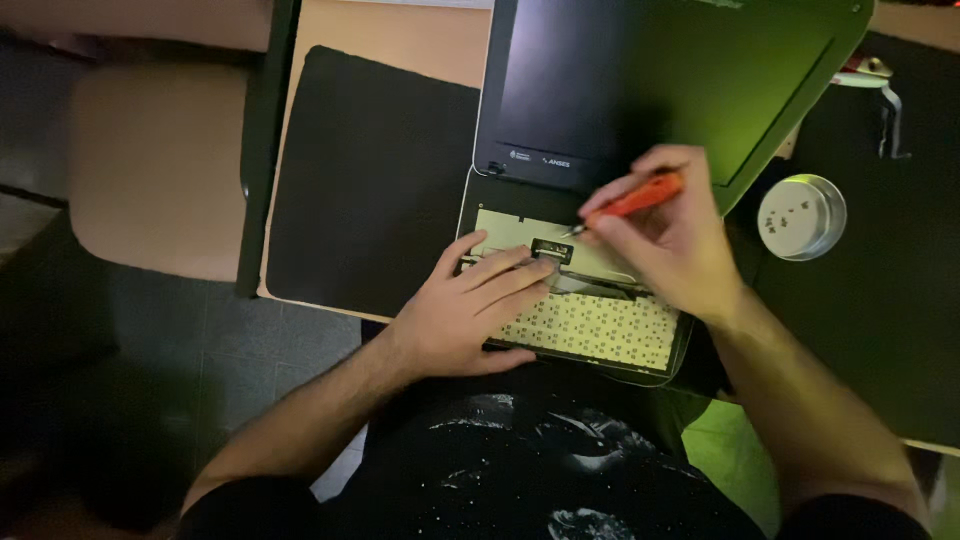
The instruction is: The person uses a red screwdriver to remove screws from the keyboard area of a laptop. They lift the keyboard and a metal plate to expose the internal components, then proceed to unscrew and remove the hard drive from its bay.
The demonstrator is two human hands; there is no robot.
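With the orange screwdriver (640, 196) pinched in the right hand (668, 232) and the left hand (462, 312) flat, fingers together, on the opened laptop (575, 300), the connector (552, 250) could be gouged by a slipped tip

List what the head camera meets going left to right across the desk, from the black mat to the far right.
Black mat → left hand on the opened laptop base → right hand holding an orange screwdriver → small round white container.
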